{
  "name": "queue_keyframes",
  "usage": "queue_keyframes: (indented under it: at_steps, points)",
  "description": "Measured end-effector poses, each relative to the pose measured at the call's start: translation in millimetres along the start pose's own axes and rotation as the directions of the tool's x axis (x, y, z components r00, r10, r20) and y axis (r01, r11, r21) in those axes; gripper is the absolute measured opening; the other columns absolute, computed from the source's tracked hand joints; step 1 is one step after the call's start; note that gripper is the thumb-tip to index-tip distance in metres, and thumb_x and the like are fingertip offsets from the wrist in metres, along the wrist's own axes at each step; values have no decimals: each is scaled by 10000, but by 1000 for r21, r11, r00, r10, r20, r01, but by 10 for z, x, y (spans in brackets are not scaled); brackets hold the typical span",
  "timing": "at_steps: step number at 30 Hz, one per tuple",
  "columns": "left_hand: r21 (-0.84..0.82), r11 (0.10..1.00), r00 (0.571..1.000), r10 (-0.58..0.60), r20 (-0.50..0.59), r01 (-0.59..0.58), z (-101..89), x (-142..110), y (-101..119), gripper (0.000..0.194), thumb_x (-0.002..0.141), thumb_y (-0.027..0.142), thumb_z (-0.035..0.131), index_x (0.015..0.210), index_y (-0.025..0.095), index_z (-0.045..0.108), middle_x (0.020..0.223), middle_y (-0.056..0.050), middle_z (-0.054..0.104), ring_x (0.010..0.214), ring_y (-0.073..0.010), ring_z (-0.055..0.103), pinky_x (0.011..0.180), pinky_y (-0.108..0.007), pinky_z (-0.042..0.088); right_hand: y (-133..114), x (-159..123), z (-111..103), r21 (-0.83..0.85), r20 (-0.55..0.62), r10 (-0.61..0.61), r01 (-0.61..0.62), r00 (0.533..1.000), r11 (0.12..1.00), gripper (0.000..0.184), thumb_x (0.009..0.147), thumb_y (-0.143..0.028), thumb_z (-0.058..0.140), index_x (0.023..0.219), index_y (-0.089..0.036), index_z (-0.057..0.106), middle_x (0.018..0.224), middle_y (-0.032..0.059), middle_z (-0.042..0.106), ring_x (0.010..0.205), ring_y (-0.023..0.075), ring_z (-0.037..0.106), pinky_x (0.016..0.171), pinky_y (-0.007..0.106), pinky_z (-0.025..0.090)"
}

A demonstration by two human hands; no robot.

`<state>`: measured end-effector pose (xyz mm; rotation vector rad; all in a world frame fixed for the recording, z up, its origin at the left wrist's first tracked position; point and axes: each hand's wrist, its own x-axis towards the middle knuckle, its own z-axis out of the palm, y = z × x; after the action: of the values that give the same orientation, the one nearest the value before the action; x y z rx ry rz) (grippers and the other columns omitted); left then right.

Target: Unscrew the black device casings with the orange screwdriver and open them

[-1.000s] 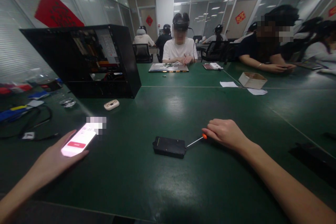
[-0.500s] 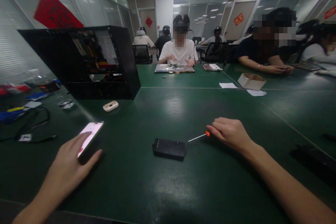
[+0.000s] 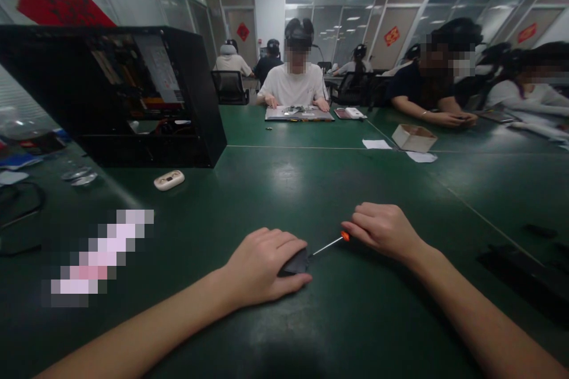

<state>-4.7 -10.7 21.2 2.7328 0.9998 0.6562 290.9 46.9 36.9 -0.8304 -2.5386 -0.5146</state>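
My left hand [image 3: 267, 263] is wrapped over a small black box [image 3: 297, 263] on the green table, thumb on the near side and fingers on the far side. It hides most of the box. In my right hand [image 3: 384, 228] is a screwdriver [image 3: 328, 246] with an orange handle, most of which the closed fingers cover. Its thin metal shaft slants down to the left, and the tip is at the right end of the box. Whether the tip touches a screw there is too small to tell.
A blurred-out phone [image 3: 102, 254] lies at the left, with an earbud case [image 3: 169, 180] behind it. An open black computer case [image 3: 200, 100] stands back left. Dark parts [image 3: 520, 278] lie at the right. Across the table [image 3: 284, 183] are a paper box [image 3: 414, 138] and a seated person [image 3: 296, 83].
My left hand has left the phone and moved right onto the black box, closing around it. My right hand still holds the screwdriver at the box's end. The view has turned slightly right.
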Motion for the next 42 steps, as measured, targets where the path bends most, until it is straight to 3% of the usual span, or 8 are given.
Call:
queue_keyframes:
  at_steps: [7, 17, 26, 31, 33, 39, 42]
  points:
    - [-111, 992, 998, -57, -33, 53, 32, -73, -74, 404, 889, 463, 682, 1190, 195, 655, 1131, -74, 750, 970, -260, 705, 826, -411, 521, -50, 18, 16, -11, -56, -19, 19, 998, 1000, 473, 1025, -316, 460, 588, -177, 574, 568, 4, 522, 544, 108, 431, 548, 269, 302]
    - [-119, 990, 992, -86, -89, 75, 99, -66, -56, 352, 838, 439, 697, 1108, 213, 687, 1059, -58, 770, 902, -251, 718, 793, -393, 519, -100, 35, 53, 17, -32, -6, 6, 999, 1000, 452, 1024, -314, 467, 607, -179, 575, 591, 4, 526, 565, 115, 430, 558, 273, 289]
    - [-110, 992, 981, -75, -180, 56, 216, -89, -46, 306, 810, 359, 685, 1095, 248, 687, 1016, -47, 772, 843, -253, 722, 735, -360, 532, -248, 41, -75, -151, -289, -101, 59, 952, 987, 596, 1038, -518, 300, 680, -184, 640, 721, 87, 625, 751, 196, 496, 695, 328, 387]
    - [-110, 992, 978, -81, -194, 60, 252, -94, -58, 310, 791, 347, 691, 1085, 251, 690, 1001, -41, 773, 826, -256, 721, 725, -374, 533, -228, 74, 21, -43, -153, 41, -48, 987, 998, 527, 1040, -416, 405, 594, -180, 556, 614, 24, 514, 614, 142, 396, 587, 288, 306]
    - [-112, 992, 977, -81, -198, 60, 242, -92, -53, 308, 792, 341, 693, 1085, 247, 693, 1001, -40, 775, 822, -255, 722, 728, -378, 534, -217, 77, 85, -26, -91, 34, -36, 995, 999, 501, 1040, -357, 420, 585, -182, 537, 600, 9, 496, 597, 134, 392, 563, 286, 278]
    - [-126, 991, 980, -60, -189, 36, 184, -77, -42, 302, 800, 359, 707, 1074, 233, 697, 992, -43, 779, 821, -245, 720, 715, -353, 524, -309, 78, 108, -2, -248, -3, 3, 969, 1000, 532, 1043, -445, 358, 649, -184, 602, 682, 61, 566, 668, 170, 441, 650, 309, 350]
    - [-135, 989, 981, -80, -175, 56, 171, -70, -43, 305, 805, 372, 717, 1074, 229, 693, 999, -40, 778, 831, -253, 717, 725, -370, 513, -346, 99, 58, -25, -242, 8, -15, 970, 1000, 510, 1043, -412, 373, 650, -185, 604, 676, 60, 572, 673, 169, 437, 640, 303, 351]
